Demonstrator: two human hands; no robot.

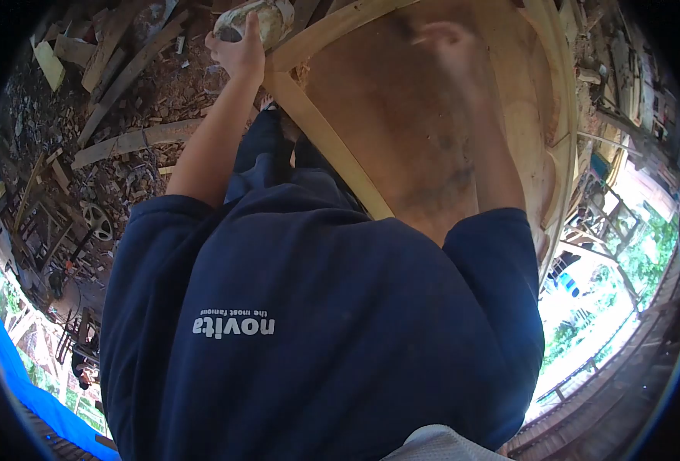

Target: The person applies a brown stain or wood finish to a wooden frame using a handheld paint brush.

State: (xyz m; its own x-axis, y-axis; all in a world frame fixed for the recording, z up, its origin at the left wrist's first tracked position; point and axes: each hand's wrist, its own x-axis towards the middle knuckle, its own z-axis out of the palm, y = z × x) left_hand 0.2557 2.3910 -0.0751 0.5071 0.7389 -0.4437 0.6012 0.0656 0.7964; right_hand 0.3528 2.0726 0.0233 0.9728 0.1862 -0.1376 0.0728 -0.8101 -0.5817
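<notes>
At the top edge of the view, just past the corner of the pale wooden frame (328, 142), our left hand (236, 54) has its fingers curled tight round a pale, rounded, greenish-white object (269, 17). Our right hand (447, 38), blurred, lies over the brown plywood panel (401, 131) inside that frame; we cannot tell its grip. Grey wood offcuts (125, 142) litter the ground to the left of our navy sweatshirt (317, 338)

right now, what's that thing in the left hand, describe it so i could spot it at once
Find the big brown wooden panel with its pale frame in front of the person. At the frame's upper left corner the left hand is closed on a pale rounded object. It is the only round, whitish thing among flat, straight wood offcuts on the ground.
</notes>
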